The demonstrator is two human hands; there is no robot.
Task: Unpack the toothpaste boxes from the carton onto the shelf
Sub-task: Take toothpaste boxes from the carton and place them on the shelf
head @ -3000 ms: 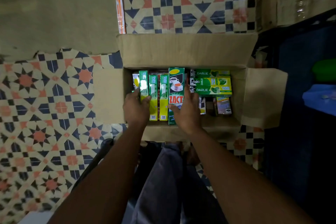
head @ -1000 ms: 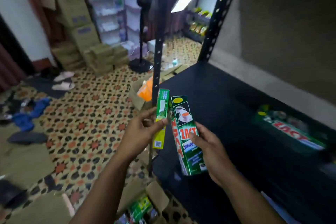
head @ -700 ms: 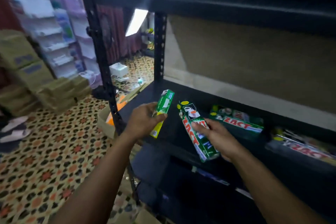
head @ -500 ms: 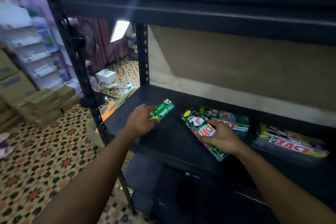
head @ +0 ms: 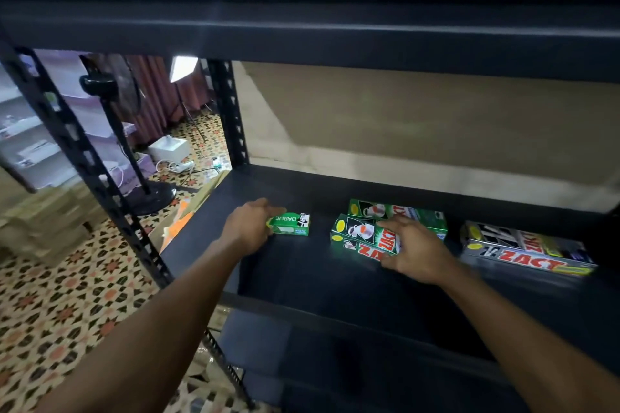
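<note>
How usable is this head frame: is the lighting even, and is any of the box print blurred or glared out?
Head view: lighting uneven, a bright lamp panel behind the rack while the black shelf stays dim; wide-angle bending at the uprights; the silver Zact box at right is motion-smeared; print on the Darlie box in the left hand and the green Zact box under the right hand is readable.
</note>
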